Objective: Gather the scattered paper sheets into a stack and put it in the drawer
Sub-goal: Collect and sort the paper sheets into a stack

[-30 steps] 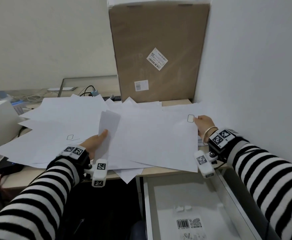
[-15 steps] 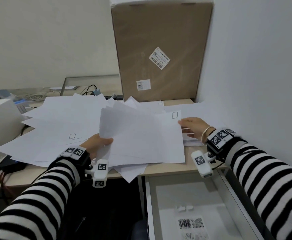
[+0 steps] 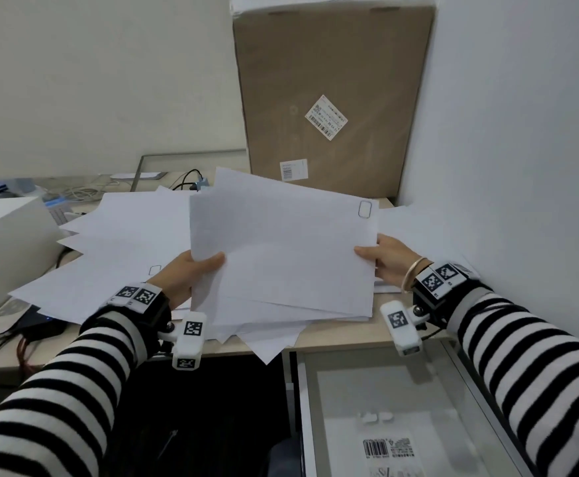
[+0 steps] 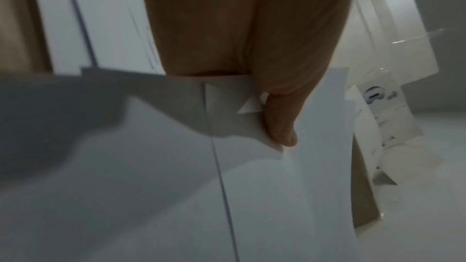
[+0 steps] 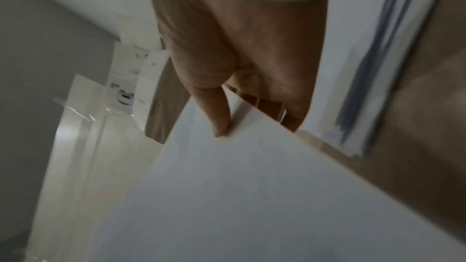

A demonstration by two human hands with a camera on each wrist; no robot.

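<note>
A loose bundle of white paper sheets (image 3: 281, 256) is raised off the desk in the head view, its edges uneven. My left hand (image 3: 191, 273) grips its left edge, thumb on top; the left wrist view shows the thumb (image 4: 279, 123) pressed on the paper (image 4: 176, 186). My right hand (image 3: 384, 259) pinches the right edge, thumb over the sheets (image 5: 227, 196) in the right wrist view. More scattered sheets (image 3: 116, 242) lie on the desk at the left. The open drawer (image 3: 377, 401) is below the desk edge at the lower right.
A tall cardboard box (image 3: 332, 98) leans against the back wall. A white box (image 3: 2, 242) stands at the left, with cables (image 3: 184, 180) behind. The wall (image 3: 522, 132) is close on the right. The drawer holds a bagged item with a barcode label (image 3: 387, 449).
Both hands have drawn together and lifted the gathered sheets off the desk; earlier the sheets lay spread flat with the hands wide apart at their edges.
</note>
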